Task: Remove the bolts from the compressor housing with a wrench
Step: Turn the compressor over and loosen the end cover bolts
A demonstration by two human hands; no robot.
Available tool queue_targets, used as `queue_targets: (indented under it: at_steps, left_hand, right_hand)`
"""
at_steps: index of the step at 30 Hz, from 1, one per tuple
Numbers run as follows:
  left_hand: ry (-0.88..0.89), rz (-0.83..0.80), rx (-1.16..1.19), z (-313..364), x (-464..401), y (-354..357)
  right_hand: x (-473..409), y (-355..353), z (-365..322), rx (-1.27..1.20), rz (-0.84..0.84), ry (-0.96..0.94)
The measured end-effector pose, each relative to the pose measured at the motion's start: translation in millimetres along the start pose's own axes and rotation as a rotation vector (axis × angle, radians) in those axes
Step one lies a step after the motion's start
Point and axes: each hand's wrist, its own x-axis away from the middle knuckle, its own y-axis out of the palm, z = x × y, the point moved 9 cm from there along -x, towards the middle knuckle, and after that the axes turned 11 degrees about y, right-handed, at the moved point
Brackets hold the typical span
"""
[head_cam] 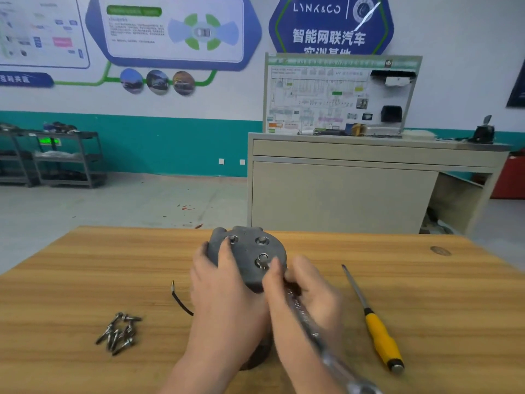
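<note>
While the left hand [218,282] grips the housing [250,257] at the worktop's [85,265] centre, the right hand [306,291] grips one wrench [309,325] on a bolt [262,261]; three bolts show. About seven loose bolts [119,332] lie at 8 o'clock, one screwdriver [375,325] at 4.

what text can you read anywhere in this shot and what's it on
"LYNK&CO": blue hexagonal wall sign.
"智能网联汽车": same sign, second line; the line below is cut off.
Blue-framed wall posters: text too blurred.
White wiring-diagram board: labels too small.
Grey metal compressor housing, yellow-handled screwdriver: no readable text.
</note>
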Motion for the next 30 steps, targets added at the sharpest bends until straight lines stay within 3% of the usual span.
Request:
queue_targets:
  at_steps: [3, 6, 8, 10, 14, 18, 23, 28, 30]
  left_hand:
    - [0.062, -0.073, 0.075, -6.4, -3.0, 2.5]
    - [0.097, -0.127, 0.104, -11.3, -8.4, 2.3]
    - [0.097, -0.127, 0.102, -10.3, -9.6, 0.2]
    - [0.098, -0.104, 0.1, -10.7, -7.8, 1.2]
    - [0.096, -0.074, 0.111, -14.0, -5.6, 1.5]
    - [0.087, -0.051, 0.094, -11.3, -4.5, 0.8]
    - [0.085, -0.045, 0.024, -5.7, -4.5, 2.6]
    - [0.068, -0.07, 0.031, -3.8, -3.9, 2.1]
    - [0.065, -0.073, 0.071, -4.0, -3.1, 1.6]
  right_hand:
    - [-18.6, -9.0, 32.9, -0.425, -0.113, 0.254]
    - [-49.7, 9.8, 51.6, -0.721, -0.403, 0.527]
    - [-63.2, 28.9, 59.1, -0.755, -0.58, 0.728]
    - [-75.9, 35.9, 55.2, -0.761, -0.636, 0.775]
    - [-97.7, 10.9, 34.5, -0.99, -0.421, 0.578]
    - [-75.7, -14.2, 28.7, -0.608, -0.152, 0.32]
    - [-46.5, -20.4, 25.0, -0.32, 0.004, 0.177]
    - [-22.7, -13.1, 0.8, -0.171, 0.033, 0.031]
    - [-7.3, -5.3, -20.5, 0.051, 0.021, -0.135]
